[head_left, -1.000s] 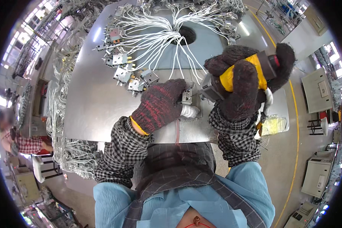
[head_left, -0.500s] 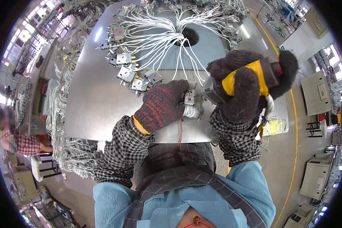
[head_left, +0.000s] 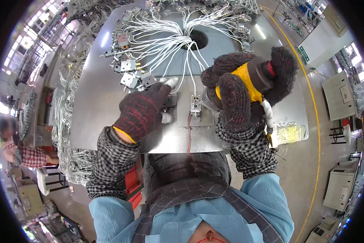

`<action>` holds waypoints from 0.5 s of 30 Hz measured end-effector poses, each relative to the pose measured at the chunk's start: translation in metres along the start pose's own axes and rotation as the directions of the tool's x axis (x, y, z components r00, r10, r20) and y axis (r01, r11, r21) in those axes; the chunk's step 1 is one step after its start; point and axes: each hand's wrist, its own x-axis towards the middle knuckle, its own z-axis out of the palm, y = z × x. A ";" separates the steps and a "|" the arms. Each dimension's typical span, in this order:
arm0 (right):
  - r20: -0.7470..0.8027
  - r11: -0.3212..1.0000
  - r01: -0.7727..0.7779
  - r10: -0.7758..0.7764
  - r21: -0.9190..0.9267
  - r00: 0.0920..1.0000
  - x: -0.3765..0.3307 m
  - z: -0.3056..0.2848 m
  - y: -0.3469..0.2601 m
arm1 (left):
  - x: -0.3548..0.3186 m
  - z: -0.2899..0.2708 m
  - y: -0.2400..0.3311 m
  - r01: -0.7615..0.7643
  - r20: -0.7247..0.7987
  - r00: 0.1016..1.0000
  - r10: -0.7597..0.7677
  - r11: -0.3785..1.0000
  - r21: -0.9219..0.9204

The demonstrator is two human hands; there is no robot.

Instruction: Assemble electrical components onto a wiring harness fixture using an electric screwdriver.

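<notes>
"So, where is the metal box (head_left: 195, 104) sitting?"

"It's resting on the plate (head_left: 208, 118) in the middle of the tabletop (head_left: 92, 107), with a white wire (head_left: 195, 83) running to its far end."

"And the right hand (head_left: 235, 101)?"

"It's gripping the power tool (head_left: 246, 77), gloved fingers clamped around the yellow body. The nose is pointing at the box's right side; whether it's touching, I can't tell."

"What is the left hand (head_left: 139, 107) doing?"

"Its fingers are closing around a grey box (head_left: 169, 102), white tips showing on either side — so it isn't steadying the box on the plate."

"Then what is this step asking for, if it's going well?"

"I'd say it's calling for a square, level approach, since a tilted nose could be slipping off the box. A firm right wrist would be helping — and the white wire should be lying clear of the nose."

"And that reddish strand (head_left: 188, 139)?"

"It's running from beside the metal box to the tabletop's front edge, so I'd be watching that nothing is snagging it."
</notes>
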 end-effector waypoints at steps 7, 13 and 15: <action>-0.021 0.998 -0.064 0.064 -0.005 0.998 -0.006 -0.002 -0.005 | 0.006 0.034 -0.026 0.017 0.020 1.000 -0.004 0.702 -0.712; -0.026 0.982 -0.052 0.057 0.179 0.998 0.008 -0.002 -0.002 | 0.003 0.043 -0.011 -0.182 -0.188 0.981 -0.056 0.103 -0.978; -0.066 0.925 -0.105 0.138 0.364 0.988 0.016 -0.004 -0.007 | 0.004 0.039 0.008 -0.303 -0.318 0.948 0.024 0.374 -0.876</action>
